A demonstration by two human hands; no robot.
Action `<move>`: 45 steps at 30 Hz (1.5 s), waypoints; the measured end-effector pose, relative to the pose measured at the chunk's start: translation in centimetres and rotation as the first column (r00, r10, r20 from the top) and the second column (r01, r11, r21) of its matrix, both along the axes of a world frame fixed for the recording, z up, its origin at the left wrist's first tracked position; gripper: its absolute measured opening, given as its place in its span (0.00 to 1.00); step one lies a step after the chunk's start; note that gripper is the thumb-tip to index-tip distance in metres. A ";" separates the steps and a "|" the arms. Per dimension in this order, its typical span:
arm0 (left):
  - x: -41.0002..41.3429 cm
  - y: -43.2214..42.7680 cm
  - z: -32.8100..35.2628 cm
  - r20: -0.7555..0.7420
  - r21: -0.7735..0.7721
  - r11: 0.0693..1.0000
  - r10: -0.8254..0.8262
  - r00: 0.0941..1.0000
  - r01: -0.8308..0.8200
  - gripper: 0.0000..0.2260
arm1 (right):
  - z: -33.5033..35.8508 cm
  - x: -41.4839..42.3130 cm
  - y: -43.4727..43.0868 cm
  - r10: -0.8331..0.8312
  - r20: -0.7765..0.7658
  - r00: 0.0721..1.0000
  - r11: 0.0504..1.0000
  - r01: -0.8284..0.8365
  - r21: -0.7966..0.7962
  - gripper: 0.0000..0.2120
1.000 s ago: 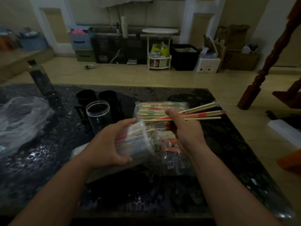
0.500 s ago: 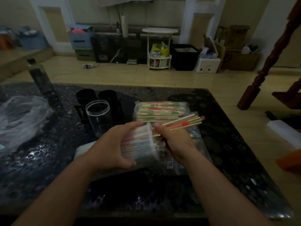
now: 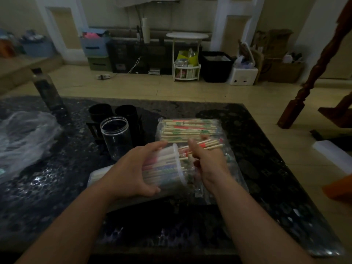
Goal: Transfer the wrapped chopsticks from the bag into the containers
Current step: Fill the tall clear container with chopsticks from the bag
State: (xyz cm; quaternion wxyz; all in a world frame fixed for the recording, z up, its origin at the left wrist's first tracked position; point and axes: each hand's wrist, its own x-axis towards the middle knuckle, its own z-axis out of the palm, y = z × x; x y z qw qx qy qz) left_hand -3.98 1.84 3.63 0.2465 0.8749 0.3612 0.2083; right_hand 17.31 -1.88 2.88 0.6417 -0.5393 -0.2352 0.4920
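Black speckled stone, glossy and flecked with pale spots, formed the table (image 3: 57, 187). Crumpled clear film (image 3: 22, 138) lay heaped at its left side. Right of centre lay a flat transparent bag (image 3: 219, 130), stacked with slim pale sticks in red-and-green printed sleeves. Just in front of it, the left hand (image 3: 131, 170) curled round a clear plastic container (image 3: 171, 168), a cylinder tipped on its side, mouth to the right and packed with sticks. Behind that hand an empty clear jar (image 3: 116, 138) stood upright, partly hiding two round black cups (image 3: 100, 112). A dark bottle (image 3: 47, 88) rose further left. The right hand (image 3: 209, 164) had its fingers closed round a small bundle of wrapped chopsticks (image 3: 211, 144), near ends at the container's mouth, far ends over the bag.
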 end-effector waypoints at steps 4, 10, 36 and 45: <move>0.0 0.0 0.1 0.022 0.009 1.000 0.014 1.000 -0.014 0.47 | 1.7 1.1 -0.6 -0.357 -0.009 0.934 0.925 0.354 0.140 0.11; -0.2 0.3 0.0 0.054 0.006 0.999 0.044 0.998 -0.045 0.48 | 1.5 -0.6 -1.5 0.215 0.439 0.872 0.969 -0.248 0.020 0.17; 0.0 0.4 1.2 0.345 -0.050 0.983 0.185 0.920 -0.179 0.46 | -1.9 0.9 -0.4 0.119 0.281 0.952 0.981 -0.070 -0.179 0.16; 1.1 -0.4 3.7 0.571 -0.132 0.981 0.195 0.797 -0.146 0.45 | -1.6 -1.7 -1.1 0.507 0.280 0.815 0.825 -0.553 0.116 0.33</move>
